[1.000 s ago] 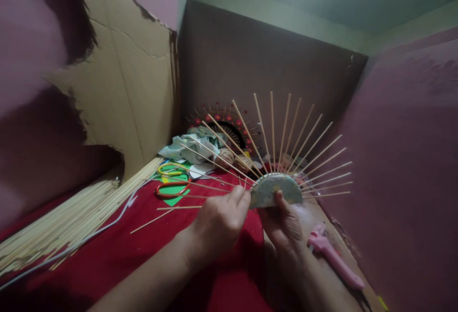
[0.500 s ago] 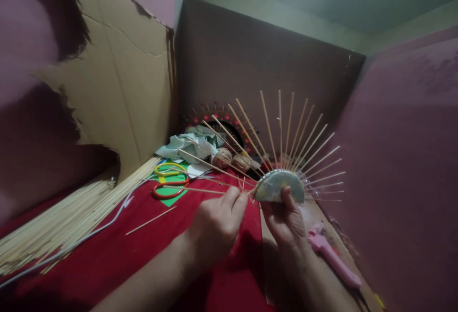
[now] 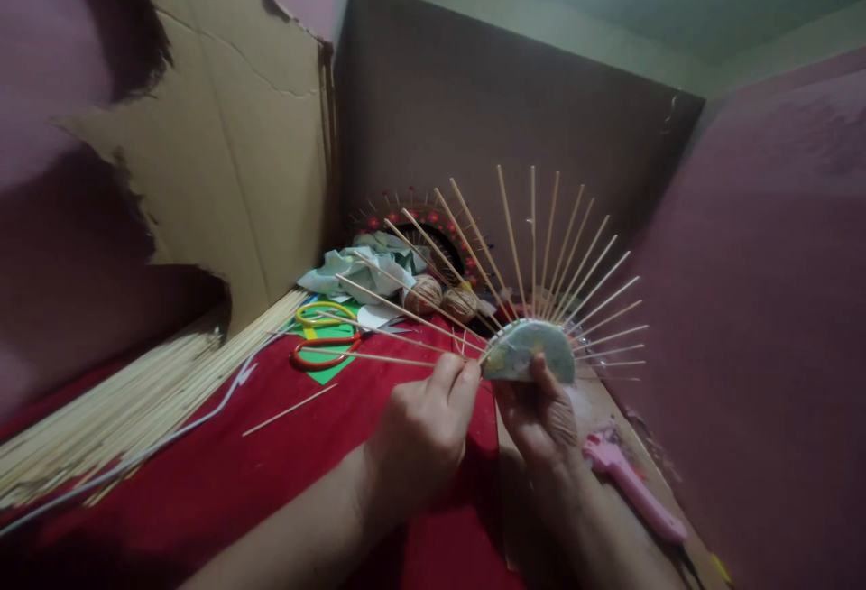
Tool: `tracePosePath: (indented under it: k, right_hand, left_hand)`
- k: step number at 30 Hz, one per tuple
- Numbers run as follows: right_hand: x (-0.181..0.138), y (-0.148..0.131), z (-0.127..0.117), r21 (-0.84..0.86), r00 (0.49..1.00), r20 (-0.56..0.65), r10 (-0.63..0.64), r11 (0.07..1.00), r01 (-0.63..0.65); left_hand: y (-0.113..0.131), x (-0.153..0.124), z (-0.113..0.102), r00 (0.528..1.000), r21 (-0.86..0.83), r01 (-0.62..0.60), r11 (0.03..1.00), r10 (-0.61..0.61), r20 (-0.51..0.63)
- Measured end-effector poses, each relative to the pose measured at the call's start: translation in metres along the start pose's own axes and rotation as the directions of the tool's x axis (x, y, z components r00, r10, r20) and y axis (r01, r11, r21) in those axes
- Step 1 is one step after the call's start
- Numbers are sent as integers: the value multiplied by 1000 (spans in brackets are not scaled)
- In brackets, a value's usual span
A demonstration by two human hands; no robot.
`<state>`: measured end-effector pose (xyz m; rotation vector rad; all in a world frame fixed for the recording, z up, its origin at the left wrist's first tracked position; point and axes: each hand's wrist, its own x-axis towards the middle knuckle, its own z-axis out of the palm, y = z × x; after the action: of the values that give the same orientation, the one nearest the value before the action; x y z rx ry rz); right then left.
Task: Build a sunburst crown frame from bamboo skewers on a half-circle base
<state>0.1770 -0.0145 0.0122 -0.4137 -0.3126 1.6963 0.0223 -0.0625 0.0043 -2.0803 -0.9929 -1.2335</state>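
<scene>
**A:** What is in the right hand?

**B:** A pale half-round disc, held up above the red cloth. The grip is clenched on its flat lower edge, with the thumb across the front. Thin bamboo sticks fan out from its curved rim, from far left round to far right.

**A:** And the left hand?

**B:** It sits just beside the disc's left corner. Its grip is pinched shut, thumb and fingertips on the base of one of those sticks where it meets the disc.

**A:** What lies around them?

**B:** A pink plastic glue gun lies on the bare wooden desk, right of the right wrist. A big bundle of loose bamboo skewers runs along the left, against the torn cardboard wall, with a white cable beside it. A single loose stick rests on the cloth. Farther back are orange-handled scissors, yellow-handled scissors, a crumpled pale green cloth, two balls of brown twine, and a dark half-round fan with red dots leaning on the back wall.
</scene>
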Motion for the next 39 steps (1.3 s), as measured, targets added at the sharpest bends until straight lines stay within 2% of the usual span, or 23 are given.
tracePosePath:
  k: [6, 13, 23, 27, 32, 39]
  right_hand:
    - [3, 1, -5, -57, 995, 96, -24, 998, 30]
    - [2, 4, -3, -85, 990, 132, -42, 995, 53]
    - [2, 4, -6, -78, 994, 89, -71, 994, 78]
    - [4, 3, -7, -49, 996, 59, -65, 996, 68]
    - [3, 2, -4, -85, 993, 109, -45, 995, 55]
    - [1, 4, -5, -52, 995, 67, -73, 996, 76]
  left_hand:
    - [0, 1, -2, 1000, 30, 9, 1000, -9, 13]
    - [1, 2, -3, 999, 47, 25, 999, -27, 40]
    - [-2, 0, -2, 999, 43, 41, 998, -41, -3]
    - [-2, -1, -2, 1000, 63, 10, 998, -9, -16]
    - [-1, -1, -1, 999, 57, 12, 998, -10, -35]
    - [0, -1, -1, 999, 24, 41, 999, -40, -37]
